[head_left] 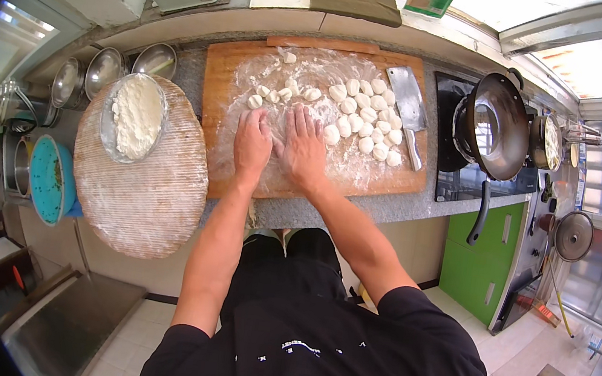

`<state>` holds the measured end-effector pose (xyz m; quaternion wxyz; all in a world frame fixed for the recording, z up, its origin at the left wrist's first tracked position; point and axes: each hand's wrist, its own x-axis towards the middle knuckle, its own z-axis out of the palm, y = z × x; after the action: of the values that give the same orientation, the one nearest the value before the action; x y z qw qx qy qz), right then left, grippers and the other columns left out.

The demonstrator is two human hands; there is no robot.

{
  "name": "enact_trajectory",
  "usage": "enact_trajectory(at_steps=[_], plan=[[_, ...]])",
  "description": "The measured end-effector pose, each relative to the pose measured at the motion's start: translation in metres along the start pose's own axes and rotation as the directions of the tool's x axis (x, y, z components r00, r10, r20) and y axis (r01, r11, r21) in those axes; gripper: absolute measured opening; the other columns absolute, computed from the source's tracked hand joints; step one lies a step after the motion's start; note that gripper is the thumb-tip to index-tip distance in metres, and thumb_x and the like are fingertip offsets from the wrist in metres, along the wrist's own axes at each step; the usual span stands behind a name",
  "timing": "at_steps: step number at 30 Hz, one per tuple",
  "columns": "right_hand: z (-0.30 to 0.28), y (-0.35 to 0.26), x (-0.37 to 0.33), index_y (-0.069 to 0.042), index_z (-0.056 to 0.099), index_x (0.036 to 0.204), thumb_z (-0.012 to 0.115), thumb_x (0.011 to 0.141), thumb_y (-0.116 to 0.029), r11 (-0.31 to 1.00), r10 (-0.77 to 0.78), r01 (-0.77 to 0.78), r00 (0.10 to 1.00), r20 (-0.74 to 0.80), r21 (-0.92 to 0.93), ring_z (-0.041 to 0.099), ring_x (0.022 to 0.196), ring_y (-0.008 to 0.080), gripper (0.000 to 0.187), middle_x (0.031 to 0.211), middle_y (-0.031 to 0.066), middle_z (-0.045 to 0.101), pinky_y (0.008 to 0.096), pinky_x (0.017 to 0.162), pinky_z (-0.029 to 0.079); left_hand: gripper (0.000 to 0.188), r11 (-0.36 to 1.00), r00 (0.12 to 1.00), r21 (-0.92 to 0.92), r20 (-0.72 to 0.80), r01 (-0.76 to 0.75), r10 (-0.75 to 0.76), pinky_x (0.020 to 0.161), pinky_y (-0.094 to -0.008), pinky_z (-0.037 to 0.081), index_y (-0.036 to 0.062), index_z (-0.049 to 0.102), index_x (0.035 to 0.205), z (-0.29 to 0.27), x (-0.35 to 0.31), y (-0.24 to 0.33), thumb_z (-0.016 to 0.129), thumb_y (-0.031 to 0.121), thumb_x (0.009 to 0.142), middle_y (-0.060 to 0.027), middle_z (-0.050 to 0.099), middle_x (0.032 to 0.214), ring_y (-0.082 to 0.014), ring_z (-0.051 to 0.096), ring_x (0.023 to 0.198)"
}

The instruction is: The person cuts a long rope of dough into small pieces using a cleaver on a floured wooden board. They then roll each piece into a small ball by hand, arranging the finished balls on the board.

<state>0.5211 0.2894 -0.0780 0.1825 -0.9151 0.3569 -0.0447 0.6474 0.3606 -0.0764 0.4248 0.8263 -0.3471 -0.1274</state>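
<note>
Both my hands work low over a floured wooden cutting board (215, 101). My left hand (253, 144) is bent, its fingers curled down close together just below a row of small dough pieces (273, 97); what lies under them is hidden. Beside it, my right hand (300, 146) lies palm down with fingers stretched forward on the floury surface, the two thumbs nearly touching. Right of that hand sits a cluster of round, flour-dusted dough pieces (367, 127). A cleaver (408, 103) rests along the board's right side, handle toward me.
At left, a round slatted board (139, 205) bears a bowl of flour (135, 117). Metal bowls (106, 69) stand behind it, and a turquoise basin (51, 182) is lower left. A wok (502, 131) sits on the stove at right, its handle (480, 212) jutting toward me.
</note>
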Motion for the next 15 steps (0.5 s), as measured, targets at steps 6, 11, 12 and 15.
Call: enact_trajectory(at_steps=[6,11,12,15], plan=[[0.0,-0.002,-0.002,-0.003,0.03,0.168,0.055,0.102,-0.054,0.991,-0.024,0.028,0.999,0.031,-0.128,0.025,0.163,0.0359,0.088,0.176,0.0178,0.028,0.0568,0.132,0.018,0.027,0.958,0.968,0.144,0.042,-0.25,0.246,0.106,-0.0472,0.05,0.0042,0.072,0.122,0.008,0.043,0.032,0.064,0.006,0.095,-0.0139,0.068,0.125,-0.0368,0.061,0.125],[-0.001,0.006,-0.009,-0.001,0.036,0.164,0.056,0.105,-0.044,0.991,-0.063,0.074,0.993,-0.104,0.109,0.032,0.159,0.0363,0.075,0.171,0.0209,0.034,0.0543,0.131,0.023,0.039,0.832,0.863,0.32,0.39,-0.454,0.321,0.112,-0.0491,0.047,0.0199,0.07,0.139,0.035,0.071,0.053,0.059,0.013,0.102,-0.0107,0.069,0.132,-0.032,0.059,0.131],[-0.004,0.01,-0.017,-0.001,0.037,0.164,0.056,0.105,-0.042,0.985,-0.105,0.113,0.992,-0.064,0.127,0.033,0.158,0.0361,0.074,0.171,0.0206,0.034,0.0542,0.131,0.023,0.04,0.787,0.836,0.367,0.448,-0.496,0.318,0.112,-0.0487,0.047,0.021,0.07,0.14,0.041,0.075,0.052,0.058,0.013,0.103,-0.0108,0.069,0.132,-0.0317,0.06,0.131],[0.008,0.024,-0.052,-0.003,0.04,0.163,0.055,0.106,-0.036,0.958,-0.281,0.275,0.957,0.077,0.078,0.034,0.158,0.0356,0.067,0.17,0.018,0.038,0.053,0.132,0.025,0.039,0.667,0.766,0.456,0.577,-0.59,0.283,0.113,-0.0472,0.047,0.0212,0.07,0.141,0.052,0.077,0.057,0.054,0.013,0.106,-0.0123,0.069,0.131,-0.0304,0.061,0.131]])
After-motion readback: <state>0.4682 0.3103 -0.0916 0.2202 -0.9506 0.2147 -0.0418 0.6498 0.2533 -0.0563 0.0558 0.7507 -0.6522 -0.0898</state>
